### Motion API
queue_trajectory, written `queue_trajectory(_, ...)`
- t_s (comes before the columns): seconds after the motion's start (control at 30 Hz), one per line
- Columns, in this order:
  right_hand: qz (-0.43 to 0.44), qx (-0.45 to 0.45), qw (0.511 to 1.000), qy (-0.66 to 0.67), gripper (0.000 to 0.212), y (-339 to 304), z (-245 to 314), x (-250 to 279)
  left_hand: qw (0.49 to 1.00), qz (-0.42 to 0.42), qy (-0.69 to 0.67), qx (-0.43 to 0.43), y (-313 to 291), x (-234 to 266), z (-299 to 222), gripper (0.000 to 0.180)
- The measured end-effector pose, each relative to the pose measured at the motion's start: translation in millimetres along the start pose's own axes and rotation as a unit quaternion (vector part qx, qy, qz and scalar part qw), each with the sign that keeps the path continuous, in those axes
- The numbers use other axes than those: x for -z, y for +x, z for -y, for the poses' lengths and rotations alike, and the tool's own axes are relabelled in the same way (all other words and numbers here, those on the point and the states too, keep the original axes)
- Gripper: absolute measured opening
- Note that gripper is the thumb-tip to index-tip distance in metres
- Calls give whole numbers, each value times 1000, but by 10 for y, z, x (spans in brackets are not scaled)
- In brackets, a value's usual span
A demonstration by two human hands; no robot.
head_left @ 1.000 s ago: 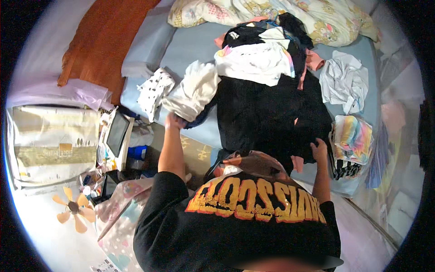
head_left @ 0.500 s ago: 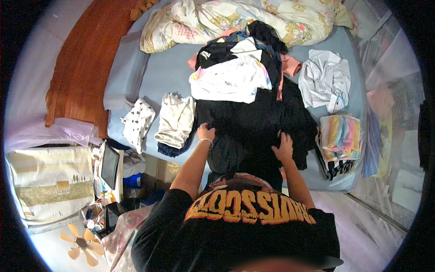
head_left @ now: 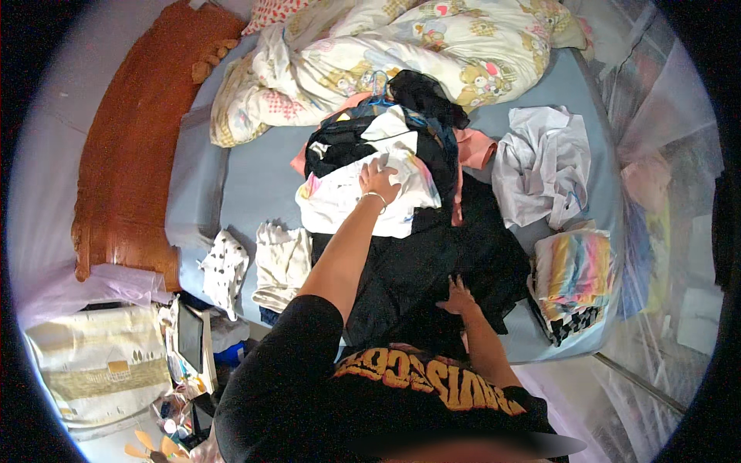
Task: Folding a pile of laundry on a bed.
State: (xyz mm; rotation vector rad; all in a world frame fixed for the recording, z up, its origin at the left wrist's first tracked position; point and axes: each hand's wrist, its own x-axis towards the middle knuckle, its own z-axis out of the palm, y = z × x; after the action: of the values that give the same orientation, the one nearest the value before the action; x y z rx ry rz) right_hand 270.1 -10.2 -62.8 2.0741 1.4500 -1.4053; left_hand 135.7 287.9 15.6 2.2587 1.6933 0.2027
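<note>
My left hand point(head_left: 378, 179) reaches forward with its fingers spread and lies on a white garment point(head_left: 328, 202) with rainbow-coloured patches. Beneath and behind that garment are a black garment point(head_left: 347, 143), a blue hanger point(head_left: 378, 94) and salmon-pink cloth point(head_left: 475, 149). Nearer to me, a large black garment point(head_left: 401, 266) is spread across the bed. On its right side rests my right hand point(head_left: 461, 297), fingers apart and pressed on the cloth. No fabric appears gripped by either hand.
Folded white spotted cloth point(head_left: 224, 272) and folded cream cloth point(head_left: 282, 266) lie at left. A crumpled white shirt point(head_left: 543, 163) and a pastel striped stack point(head_left: 573, 266) are at right. A bear-patterned quilt point(head_left: 370, 58) fills the far side. Sheer netting point(head_left: 671, 177) hangs at right.
My left hand has left the black garment's left edge and moved forward onto the white garment. The right hand stays on the black cloth, its fingers spread. The view has shifted.
</note>
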Motion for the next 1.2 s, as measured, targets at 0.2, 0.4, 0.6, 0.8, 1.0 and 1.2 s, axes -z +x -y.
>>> queue_trajectory(0.2,9,6,1000,1,100,43,42,65,964,246,50,-90,-59,-130,-120,21)
queue_trajectory(0.4,24,11,999,-27,102,101,-33,66,951,189,-69,-235,-1730,-372,87,9)
queue_trajectory(0.6,-222,236,945,47,85,-660,339,528,911,231,-196,-280,-2967,-190,126,10)
queue_trajectory(0.8,-83,472,866,143,80,-1705,971,500,917,174,-311,-179,-3055,541,-163,23)
queue_trajectory(1.0,-170,362,917,15,38,-2070,1014,594,875,175,-404,-202,-3139,631,9,42)
queue_trajectory(1.2,50,507,859,56,15,-2691,1019,915,886,316,2,-340,-2939,461,236,40)
